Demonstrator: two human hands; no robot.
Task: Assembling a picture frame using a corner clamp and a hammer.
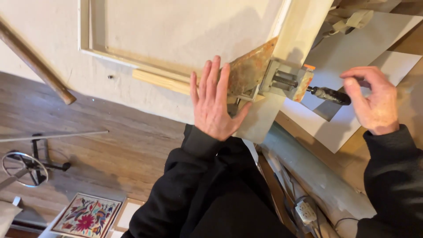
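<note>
My left hand (216,103) lies flat, fingers spread, on the corner of a pale wooden frame (163,77), pressing beside a rusty metal corner clamp (264,75). The clamp grips the joint where two light wood strips meet. Its threaded screw ends in a dark handle (330,94). My right hand (372,99) hovers at the tip of that handle, fingers curled loosely, thumb and forefinger close to it; contact is unclear. Both arms wear black sleeves.
A white board (352,57) lies under the clamp handle. A wooden stick (35,61) leans at upper left. On the wood floor stand a metal wire object (26,167) and a colourful floral tile (86,216). A power strip (306,211) sits at lower right.
</note>
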